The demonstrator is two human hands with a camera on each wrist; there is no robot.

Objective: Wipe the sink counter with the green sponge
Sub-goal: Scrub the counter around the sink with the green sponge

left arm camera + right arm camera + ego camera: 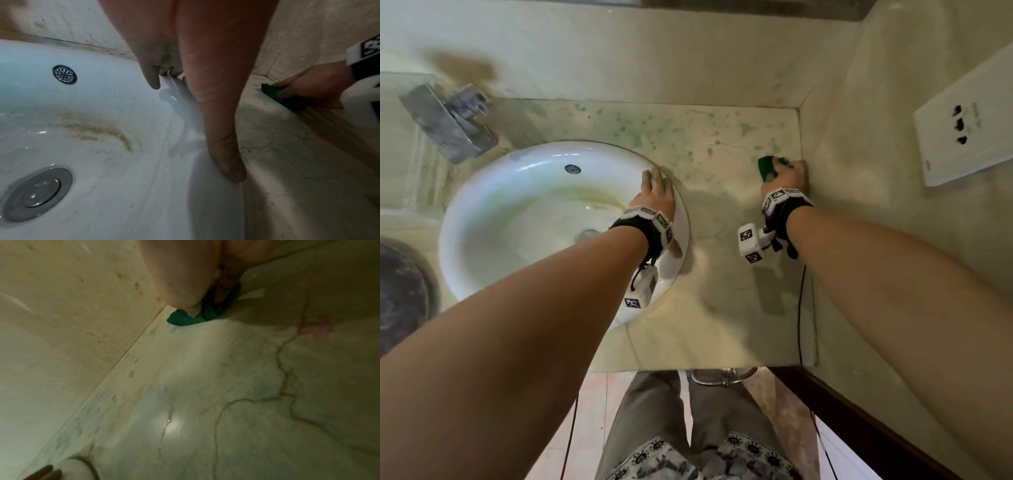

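Note:
My right hand [786, 173] grips the green sponge [767, 166] and presses it on the marble counter [722, 164], close against the right wall. The left wrist view shows the sponge [287, 97] under that hand's [308, 86] curled fingers. In the right wrist view a corner of the sponge [185, 318] sticks out below the hand by the wall seam. My left hand [657, 192] rests with straight fingers on the right rim of the white sink basin [482, 212], holding nothing; its thumb [228, 162] lies along the rim [216, 203].
Greenish spots speckle the counter behind the sponge. A metal tap [448, 120] stands at the back left. A white socket plate [965, 126] is on the right wall. The counter's front edge [705, 368] lies near my legs. A cable [800, 308] hangs from my right wrist.

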